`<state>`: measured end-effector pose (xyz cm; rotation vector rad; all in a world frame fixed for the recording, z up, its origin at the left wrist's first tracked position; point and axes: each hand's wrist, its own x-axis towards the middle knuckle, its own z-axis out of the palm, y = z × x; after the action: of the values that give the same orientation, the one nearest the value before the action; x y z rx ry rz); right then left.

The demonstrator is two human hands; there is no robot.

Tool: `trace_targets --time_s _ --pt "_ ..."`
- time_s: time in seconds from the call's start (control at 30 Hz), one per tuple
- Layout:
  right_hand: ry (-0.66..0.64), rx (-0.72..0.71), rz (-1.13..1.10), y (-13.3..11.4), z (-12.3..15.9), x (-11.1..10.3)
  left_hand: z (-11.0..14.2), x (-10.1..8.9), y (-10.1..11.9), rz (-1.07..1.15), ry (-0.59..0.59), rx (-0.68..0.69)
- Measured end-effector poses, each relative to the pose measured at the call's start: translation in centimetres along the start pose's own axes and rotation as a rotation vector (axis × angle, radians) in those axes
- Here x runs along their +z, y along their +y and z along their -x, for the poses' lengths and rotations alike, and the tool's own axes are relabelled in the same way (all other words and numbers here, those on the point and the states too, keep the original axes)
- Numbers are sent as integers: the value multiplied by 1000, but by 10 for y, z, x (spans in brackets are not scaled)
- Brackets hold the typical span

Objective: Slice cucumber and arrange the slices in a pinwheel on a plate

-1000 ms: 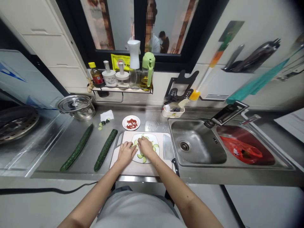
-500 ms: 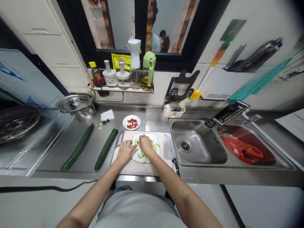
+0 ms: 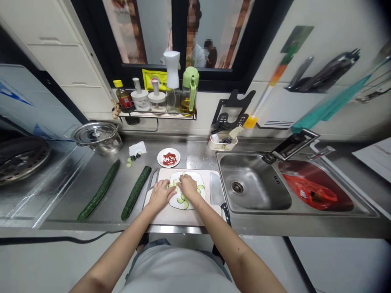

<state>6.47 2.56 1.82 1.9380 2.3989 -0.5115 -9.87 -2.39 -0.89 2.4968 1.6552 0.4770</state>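
Observation:
A white plate [image 3: 173, 203] lies on the pale cutting board [image 3: 180, 219], with thin green-edged cucumber slices [image 3: 185, 203] laid out in curved groups on it. Over the plate's left edge is my left hand [image 3: 161, 195], its thumb and forefinger closed around a cucumber slice near the upper left. My right hand [image 3: 187, 187] bends down over the upper middle, fingertips closed on the plate; what they pinch is hidden beneath them. A cleaver [image 3: 216, 189] with a black handle rests along the board's right side.
Two whole cucumbers [image 3: 136, 193] lie left of the board. Behind it stand a small dish [image 3: 160, 162] of red bits and some cucumber ends [image 3: 129, 162]. A lidded pot [image 3: 105, 142] is at the back left; the sink [image 3: 256, 179] is on the right, with a red bag [image 3: 311, 193].
Both hands stay over the plate at almost the same spot, with only slight finger movement. The whole view has shifted a little.

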Motion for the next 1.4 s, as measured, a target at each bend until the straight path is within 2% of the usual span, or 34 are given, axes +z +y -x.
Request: trace_targets --time_s 0.2,0.4,0.73,0.9,1.0,1.13,1.23,1.4 --pt "66 2 -14 8 4 -2 2 -5 1 26 44 -31" --pt "17 29 -11 9 8 0 2 -4 4 9 35 4" --pt "30 15 -4 10 8 5 1 -2 2 -12 39 8" --pt "27 17 -33 9 10 1 -1 -2 3 36 36 -5" --pt "61 65 -92 15 13 -10 -2 -6 1 77 90 -63" --pt "189 124 -199 30 19 -28 -2 -13 -5 79 221 -187" --pt "229 120 -243 38 25 -34 -1 -14 -8 62 174 -118" --pt "187 131 -258 38 34 -29 -1 -4 -5 6 66 3"
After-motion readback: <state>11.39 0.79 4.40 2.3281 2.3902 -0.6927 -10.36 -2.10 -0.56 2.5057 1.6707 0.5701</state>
